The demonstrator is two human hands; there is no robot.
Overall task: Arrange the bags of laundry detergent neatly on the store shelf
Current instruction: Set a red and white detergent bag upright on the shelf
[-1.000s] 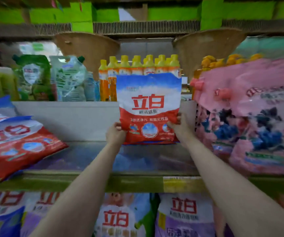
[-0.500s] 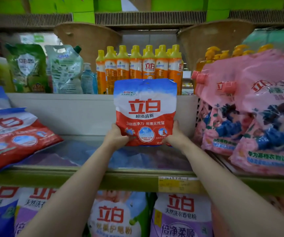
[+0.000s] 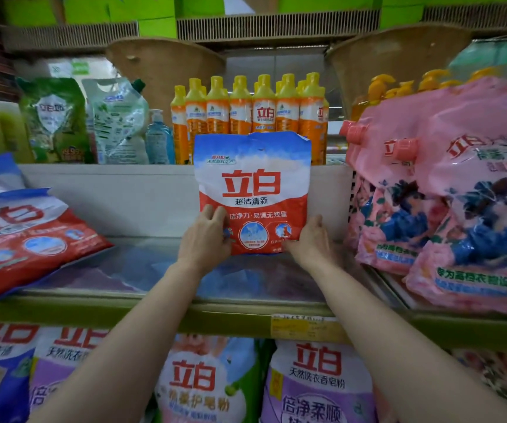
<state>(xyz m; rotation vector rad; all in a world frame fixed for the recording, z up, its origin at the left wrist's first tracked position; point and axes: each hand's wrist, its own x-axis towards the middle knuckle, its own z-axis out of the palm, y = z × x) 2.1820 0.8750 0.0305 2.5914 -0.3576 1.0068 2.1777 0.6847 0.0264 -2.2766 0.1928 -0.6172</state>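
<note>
Bright green panels (image 3: 160,13) and a slatted grille (image 3: 276,25) run across the top of the frame. Two woven baskets (image 3: 166,68) sit just below, in dim, soft light.

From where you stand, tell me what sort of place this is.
Most likely a shop's cleaning-products aisle. The shelf edge carries a yellow price label, orange dish-soap bottles stand in a row behind, and both hands hold a red-and-blue detergent bag beside stacked pink pouches.

Held bag (image 3: 253,190) upright mid-shelf (image 3: 160,312); bottles (image 3: 252,117) behind, pouches (image 3: 447,209) right.
</note>
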